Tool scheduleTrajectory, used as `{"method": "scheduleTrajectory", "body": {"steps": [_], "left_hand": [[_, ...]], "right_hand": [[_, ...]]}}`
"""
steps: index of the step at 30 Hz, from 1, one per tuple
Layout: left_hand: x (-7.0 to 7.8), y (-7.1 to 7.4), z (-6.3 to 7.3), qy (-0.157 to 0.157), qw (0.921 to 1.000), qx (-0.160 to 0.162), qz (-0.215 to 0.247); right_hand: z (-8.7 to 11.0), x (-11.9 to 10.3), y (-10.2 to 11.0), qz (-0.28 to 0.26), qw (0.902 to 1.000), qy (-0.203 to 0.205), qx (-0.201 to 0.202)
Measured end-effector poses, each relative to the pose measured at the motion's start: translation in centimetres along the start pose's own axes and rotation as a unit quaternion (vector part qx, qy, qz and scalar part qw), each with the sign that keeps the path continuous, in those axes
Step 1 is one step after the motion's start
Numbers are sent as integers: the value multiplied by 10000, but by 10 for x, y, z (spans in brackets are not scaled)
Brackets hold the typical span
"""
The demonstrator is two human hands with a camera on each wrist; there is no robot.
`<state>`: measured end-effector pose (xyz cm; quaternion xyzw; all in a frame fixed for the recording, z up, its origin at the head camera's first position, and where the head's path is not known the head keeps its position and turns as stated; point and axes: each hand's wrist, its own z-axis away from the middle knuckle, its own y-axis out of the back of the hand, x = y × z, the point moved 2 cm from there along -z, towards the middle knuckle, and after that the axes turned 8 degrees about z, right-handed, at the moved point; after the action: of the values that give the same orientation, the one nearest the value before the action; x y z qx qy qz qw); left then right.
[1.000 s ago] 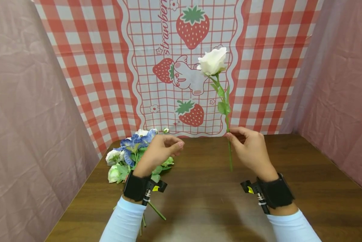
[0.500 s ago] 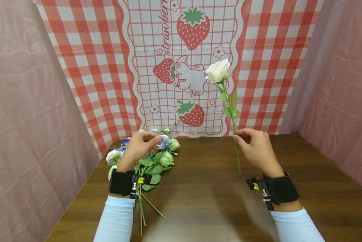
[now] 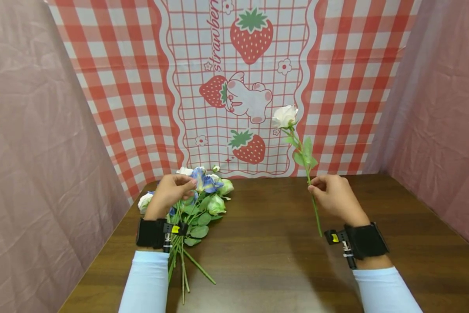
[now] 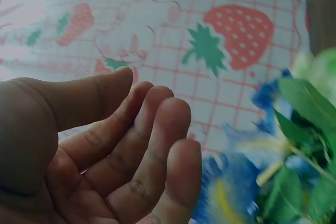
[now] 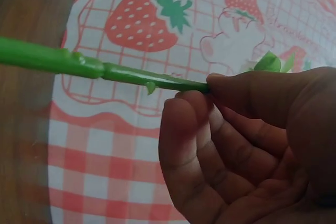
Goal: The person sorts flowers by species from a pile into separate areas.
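Observation:
Between thumb and fingertips, my right hand [image 3: 332, 194] pinches the green stem of a white rose [image 3: 285, 116]. The bloom is up and leans left, and the stem's lower end slants down to the right. In the right wrist view the stem [image 5: 52, 60] runs left from the pinch. My left hand [image 3: 169, 194] holds nothing; its fingers are loosely bent, with the thumb apart from them in the left wrist view. It hovers over a bunch of flowers, with a blue flower [image 3: 211, 183], a pale green rose [image 3: 216, 204] and a white flower [image 3: 145, 202], partly hidden by the hand and forearm.
The bunch's bare stems [image 3: 184, 274] spread toward the front of the brown wooden table [image 3: 258, 269]. Behind it hangs a red checked cloth [image 3: 336, 108] with strawberry prints. Pink curtains [image 3: 31, 152] stand at both sides.
My right hand has moved right and slightly down, lowering the white rose. My left hand has moved left, uncovering more of the blue and pale green flowers.

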<state>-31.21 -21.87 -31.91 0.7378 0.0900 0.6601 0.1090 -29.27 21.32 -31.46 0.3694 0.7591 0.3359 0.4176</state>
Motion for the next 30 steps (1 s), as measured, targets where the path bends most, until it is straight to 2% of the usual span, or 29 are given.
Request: {"method": "scheduleTrajectory", "body": {"steps": [3, 8, 13, 17, 21, 24, 30], "left_hand": [[-10, 1, -5, 21, 9990, 92, -436], [-19, 2, -8, 23, 9906, 251, -1341], [-24, 1, -10, 160, 9814, 132, -1910], [-26, -1, -10, 141, 9720, -8, -2347], [-29, -2, -10, 206, 9670, -129, -2537], [-33, -2, -10, 367, 9650, -151, -2591], [-38, -3, -10, 605, 9633, -126, -2611]], "right_hand": [[0, 8, -3, 26, 9999, -110, -40], [-1, 22, -9, 76, 9984, -464, -324], [0, 37, -15, 241, 9935, -829, -744], [3, 52, -21, 410, 9877, -1107, -1030], [6, 65, -29, 542, 9799, -1394, -1317], [9, 72, -34, 546, 9743, -1576, -1517], [12, 85, -39, 513, 9675, -1836, -1662]]}}
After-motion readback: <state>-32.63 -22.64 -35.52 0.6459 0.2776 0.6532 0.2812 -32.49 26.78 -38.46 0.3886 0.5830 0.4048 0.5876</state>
